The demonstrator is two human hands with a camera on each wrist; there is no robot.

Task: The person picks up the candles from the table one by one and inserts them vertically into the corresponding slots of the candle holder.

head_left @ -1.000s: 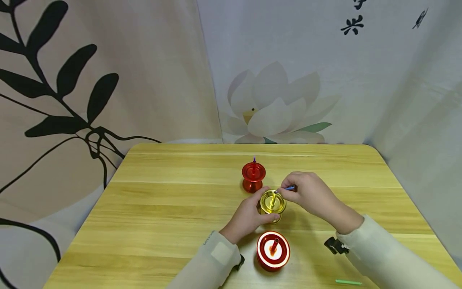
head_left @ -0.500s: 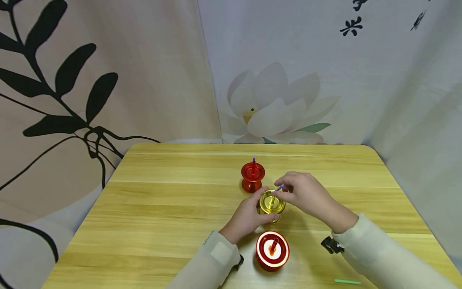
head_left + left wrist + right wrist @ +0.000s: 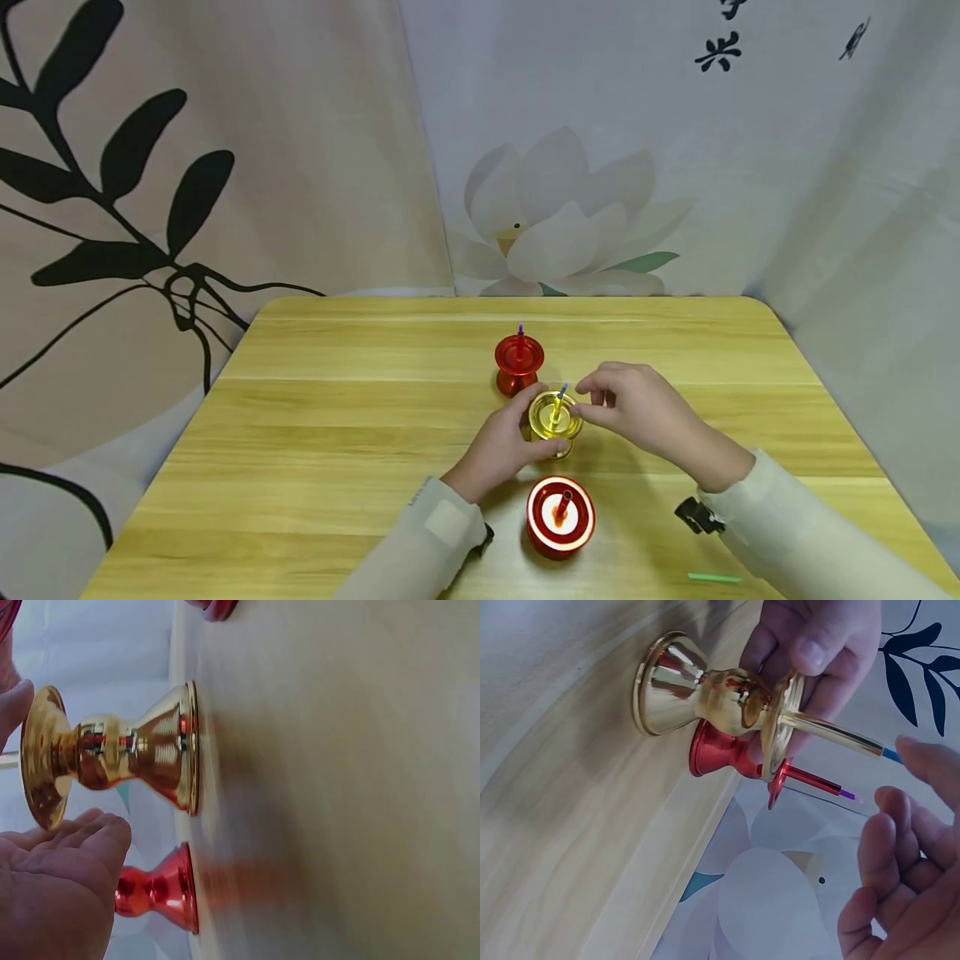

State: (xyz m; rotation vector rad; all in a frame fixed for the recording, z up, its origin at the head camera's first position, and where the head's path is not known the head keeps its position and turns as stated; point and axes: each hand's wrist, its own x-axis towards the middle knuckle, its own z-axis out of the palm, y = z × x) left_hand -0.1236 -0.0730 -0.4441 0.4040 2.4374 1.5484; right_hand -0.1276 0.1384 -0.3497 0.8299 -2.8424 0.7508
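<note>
My left hand [image 3: 495, 442] holds a shiny gold candlestick [image 3: 543, 426] by its dish, thumb on the near side and fingers on the far side. The candlestick stands upright on the wooden table. A thin blue stick [image 3: 563, 389], like a small candle, pokes out of its central tube; in the right wrist view the blue tip [image 3: 892, 755] shows at the tube's end. Close to the dish's right side is my right hand [image 3: 648, 417], its fingers loosely bent with nothing between them. One fingertip lies very near the blue tip; whether they touch is unclear.
Behind the gold one stands a red candlestick [image 3: 517, 384] with a purple stick in its tube. Nearer me is another red candlestick [image 3: 557, 546], its tube without a coloured stick. A green stick [image 3: 714, 577] lies at the front right of the wooden table [image 3: 337, 450].
My right hand has brought the blue stick over the gold candlestick's tube, set it in and let go, then drawn back slightly right. My left hand has kept its hold.
</note>
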